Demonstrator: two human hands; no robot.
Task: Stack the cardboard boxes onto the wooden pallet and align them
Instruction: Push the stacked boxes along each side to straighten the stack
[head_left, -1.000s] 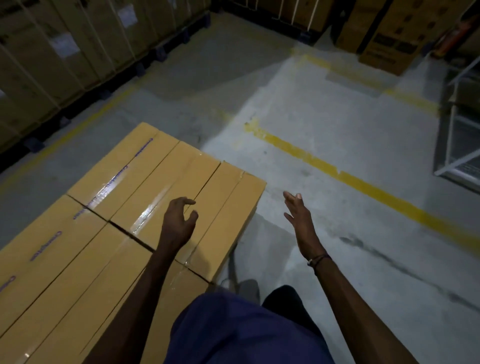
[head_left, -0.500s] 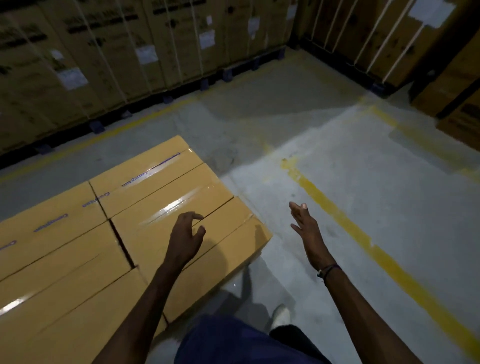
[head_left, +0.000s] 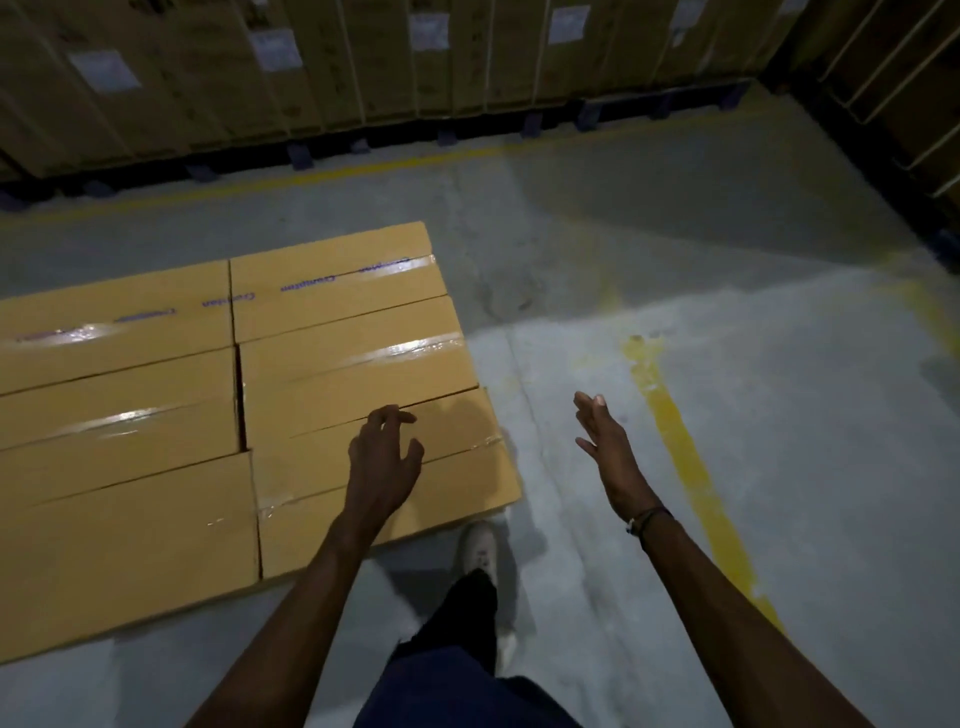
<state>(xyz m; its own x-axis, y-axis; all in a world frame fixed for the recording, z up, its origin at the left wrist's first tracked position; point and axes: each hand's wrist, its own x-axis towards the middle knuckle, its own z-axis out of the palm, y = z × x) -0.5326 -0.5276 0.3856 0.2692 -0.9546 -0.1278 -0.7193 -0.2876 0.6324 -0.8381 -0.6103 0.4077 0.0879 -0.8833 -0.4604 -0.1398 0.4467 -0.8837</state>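
Cardboard boxes (head_left: 332, 374) lay flat in one layer under and ahead of my left hand (head_left: 382, 467), which hovered with fingers loosely curled, gripping nothing; the pallet beneath was hidden. Over the last second my view had swung round the stack's corner while both hands stayed empty. Right hand (head_left: 610, 449) was released, fingers straight, over bare floor (head_left: 675, 270), so I judged another box was due.

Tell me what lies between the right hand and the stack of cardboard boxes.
In the head view, only bare grey concrete floor separates the right hand from the cardboard boxes; lower down, the person's shoe steps into that stretch.
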